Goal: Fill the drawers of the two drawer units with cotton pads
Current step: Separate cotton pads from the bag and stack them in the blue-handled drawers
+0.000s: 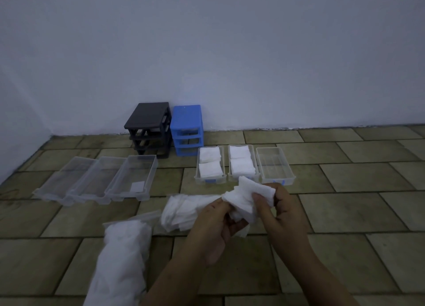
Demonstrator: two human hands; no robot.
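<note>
My left hand [212,225] and my right hand [279,210] both grip a bunch of white cotton pads [247,196] above the floor. More loose pads [181,211] lie in a heap just left of them. A dark grey drawer unit [149,121] and a blue drawer unit [187,126] stand empty at the wall. Three clear drawers sit right of centre: the left one [209,165] and the middle one [242,163] hold pads, the right one [274,165] holds none. Three clear drawers [99,179] lie at the left, with a single pad in the rightmost.
A long plastic bag of cotton pads [122,257] lies on the tiled floor [345,213] at the front left. A white wall [230,52] rises behind the two units.
</note>
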